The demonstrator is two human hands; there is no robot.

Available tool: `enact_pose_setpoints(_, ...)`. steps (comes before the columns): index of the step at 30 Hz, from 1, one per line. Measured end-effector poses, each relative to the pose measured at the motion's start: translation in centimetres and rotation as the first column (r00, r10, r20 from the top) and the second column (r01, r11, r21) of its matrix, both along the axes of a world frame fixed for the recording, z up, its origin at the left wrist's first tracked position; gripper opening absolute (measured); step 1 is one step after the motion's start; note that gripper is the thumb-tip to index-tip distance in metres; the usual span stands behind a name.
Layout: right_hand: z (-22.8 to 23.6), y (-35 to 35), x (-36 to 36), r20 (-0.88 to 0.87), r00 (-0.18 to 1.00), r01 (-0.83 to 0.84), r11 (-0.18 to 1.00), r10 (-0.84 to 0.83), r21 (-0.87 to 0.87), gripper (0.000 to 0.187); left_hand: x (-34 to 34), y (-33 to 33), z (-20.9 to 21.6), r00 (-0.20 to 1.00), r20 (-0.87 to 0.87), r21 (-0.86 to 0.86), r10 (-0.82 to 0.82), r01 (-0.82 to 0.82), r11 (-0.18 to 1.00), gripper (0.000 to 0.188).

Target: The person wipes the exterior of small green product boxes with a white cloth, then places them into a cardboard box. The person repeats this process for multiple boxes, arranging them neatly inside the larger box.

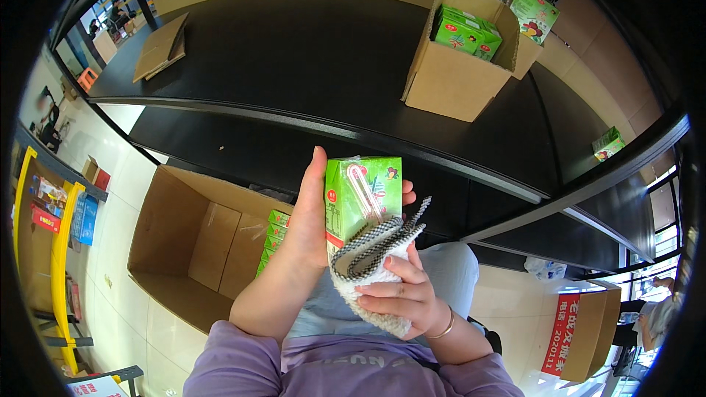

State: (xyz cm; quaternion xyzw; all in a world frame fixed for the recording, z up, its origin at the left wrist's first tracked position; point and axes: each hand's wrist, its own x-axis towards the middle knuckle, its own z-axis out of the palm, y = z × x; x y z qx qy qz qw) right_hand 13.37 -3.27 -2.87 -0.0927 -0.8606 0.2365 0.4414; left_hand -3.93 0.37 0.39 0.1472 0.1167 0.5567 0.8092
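Observation:
A green drink carton [373,178], with a wrapped straw stuck to its front, is upright before me. Behind and along its left side my left hand [312,209] is closed round it, the thumb pointing up and fingertips showing past the right edge. My right hand [401,290] grips a folded white cloth [368,265] with a black-and-white checked edge. The cloth lies against the carton's lower part and hides it. Beside my left forearm, an open cardboard box [184,213] on the floor contains several green cartons [273,239].
A black shelf [309,51] spans the far side. On it are a cardboard box [456,84] of green cartons, a flattened cardboard piece [162,48] and a lone carton [608,145]. At right stand a red-labelled box [588,334] and a person [651,323]; a yellow-framed rack [62,272] is left.

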Motion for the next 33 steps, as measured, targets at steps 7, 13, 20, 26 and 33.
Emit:
enact_pose_setpoints(7,0.7,0.3,0.0,-0.049,0.994,0.092,0.994,-0.095,-0.055,0.026,0.7,-0.3,-0.1,0.994,-0.092,-0.102,0.066,-0.075,0.992,0.088)
enact_pose_setpoints(13,0.6,1.9,-0.2,-0.173,0.979,0.075,0.982,-0.105,-0.172,0.032,1.2,-0.8,-0.6,0.981,-0.174,0.007,0.087,-0.087,0.996,0.084)
enact_pose_setpoints(20,0.6,3.0,-0.5,-0.263,0.931,0.175,0.941,-0.254,-0.29,0.035,1.7,-0.8,-0.4,0.938,-0.295,0.142,0.182,-0.145,0.979,0.054)
enact_pose_setpoints(26,0.7,3.5,-1.0,-0.335,0.906,0.095,0.897,-0.257,-0.431,0.041,1.5,-0.5,-0.6,0.939,-0.283,0.077,0.197,-0.183,0.98,0.046)
enact_pose_setpoints(33,1.5,2.9,-2.1,-0.405,0.886,-0.044,0.828,-0.225,-0.559,0.046,2.0,-0.9,-0.5,0.831,-0.44,0.146,0.339,-0.307,0.941,0.034)
